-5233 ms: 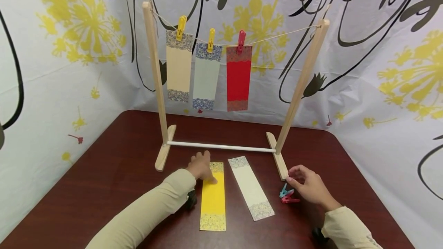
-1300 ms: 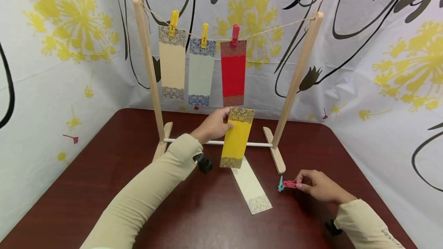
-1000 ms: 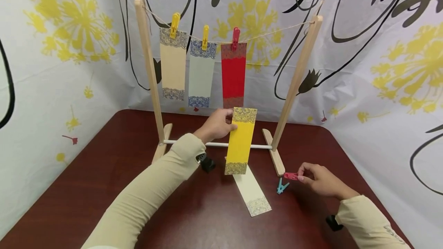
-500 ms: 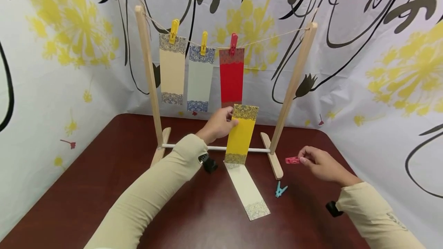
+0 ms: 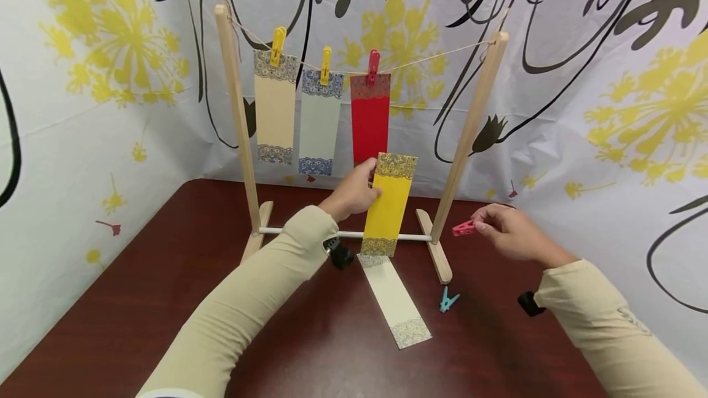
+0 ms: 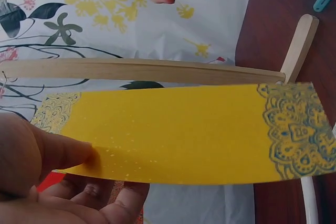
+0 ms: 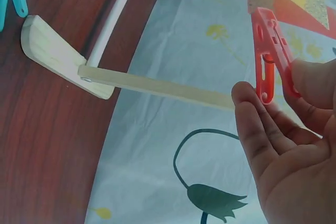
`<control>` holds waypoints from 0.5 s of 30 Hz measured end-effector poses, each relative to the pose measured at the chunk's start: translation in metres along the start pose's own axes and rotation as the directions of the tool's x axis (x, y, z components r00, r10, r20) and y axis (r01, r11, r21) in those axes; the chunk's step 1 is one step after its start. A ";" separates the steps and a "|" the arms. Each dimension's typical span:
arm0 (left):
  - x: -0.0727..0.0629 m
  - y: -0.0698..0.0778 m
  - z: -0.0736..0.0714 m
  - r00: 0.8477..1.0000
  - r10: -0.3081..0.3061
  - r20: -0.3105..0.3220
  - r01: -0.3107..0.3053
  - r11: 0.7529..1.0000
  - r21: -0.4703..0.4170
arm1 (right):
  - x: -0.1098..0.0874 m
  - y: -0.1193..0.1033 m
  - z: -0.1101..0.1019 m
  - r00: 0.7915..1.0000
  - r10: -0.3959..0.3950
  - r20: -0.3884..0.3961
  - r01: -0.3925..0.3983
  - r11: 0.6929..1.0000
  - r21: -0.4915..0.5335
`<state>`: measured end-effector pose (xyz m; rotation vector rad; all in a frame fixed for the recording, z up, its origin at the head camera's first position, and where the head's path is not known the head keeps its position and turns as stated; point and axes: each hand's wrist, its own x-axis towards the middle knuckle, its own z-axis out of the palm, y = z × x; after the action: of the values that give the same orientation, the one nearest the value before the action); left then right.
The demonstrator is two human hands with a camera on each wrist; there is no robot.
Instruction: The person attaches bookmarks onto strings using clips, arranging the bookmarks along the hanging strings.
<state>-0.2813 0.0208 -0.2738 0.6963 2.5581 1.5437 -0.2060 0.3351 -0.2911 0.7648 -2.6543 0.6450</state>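
Note:
My left hand [image 5: 356,190] pinches a yellow card [image 5: 389,204] with lace-patterned ends by its left edge near the top. The card is held up, slightly tilted, in front of the rack's white bar. In the left wrist view the thumb lies on the face of the yellow card [image 6: 173,135], with the fingers behind it. My right hand [image 5: 511,232] pinches a red clothespin [image 5: 463,228] above the table, right of the rack. In the right wrist view the red clothespin [image 7: 270,56] sits between thumb and fingertips, its nose pointing away from the palm.
A wooden rack [image 5: 470,140] carries a string [image 5: 437,60] with a beige card [image 5: 275,112], a pale blue card [image 5: 319,121] and a red card [image 5: 369,121] clipped on. A cream card [image 5: 394,300] and a teal clothespin [image 5: 447,301] lie on the table [image 5: 310,343].
My left hand has lifted the yellow card off the table. My right hand has picked up the red clothespin from beside the teal one and raised it.

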 end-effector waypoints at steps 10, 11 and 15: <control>0.007 0.008 0.001 0.999 0.047 -0.009 -0.047 0.999 0.008 | 0.020 -0.005 -0.011 0.996 -0.007 -0.086 0.010 0.999 0.031; 0.008 0.009 0.001 0.999 0.048 -0.010 -0.048 0.999 0.005 | 0.023 -0.006 -0.013 0.995 0.000 -0.097 0.003 0.999 0.036; 0.010 0.012 -0.002 0.998 0.067 -0.017 -0.067 0.998 -0.008 | 0.033 -0.009 -0.018 0.992 0.053 -0.111 -0.042 0.994 0.102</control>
<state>-0.2866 0.0284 -0.2609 0.7795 2.5639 1.5855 -0.2248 0.3231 -0.2596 0.6720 -2.5600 0.8144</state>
